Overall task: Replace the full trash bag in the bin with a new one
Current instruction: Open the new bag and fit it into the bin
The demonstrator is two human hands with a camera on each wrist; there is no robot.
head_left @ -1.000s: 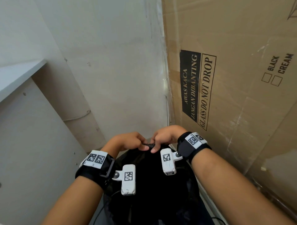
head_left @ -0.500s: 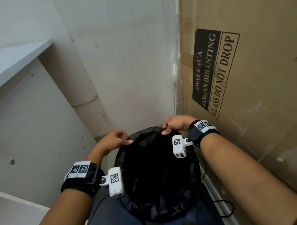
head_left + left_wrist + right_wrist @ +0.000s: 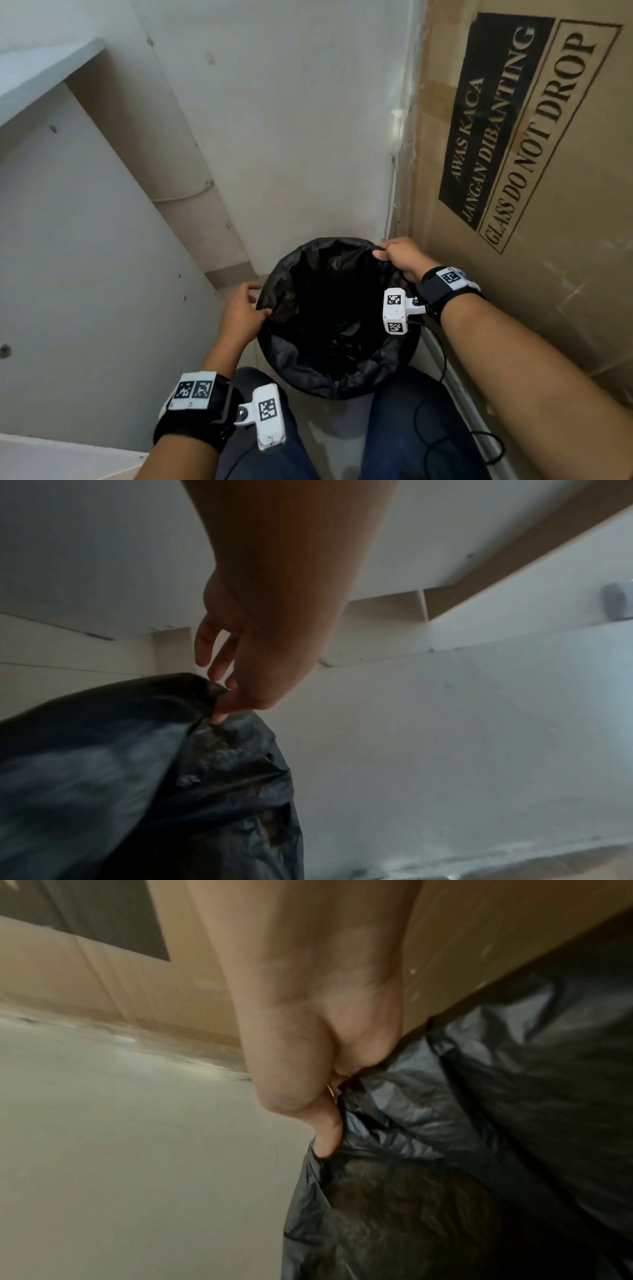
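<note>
A big brown cardboard box (image 3: pixel 534 240) stands on the right, close to the white wall (image 3: pixel 291 120). It has black words on it that say "GLASS DO NOT DROP" (image 3: pixel 544 130). A white shelf (image 3: pixel 44 75) sticks out on the left, with a white panel (image 3: pixel 85 291) under it. A thin black cable (image 3: pixel 442 442) lies on the floor by the box

A storage corner: bare white wall (image 3: pixel 291 120) beside a cardboard box (image 3: pixel 548 274).
</note>
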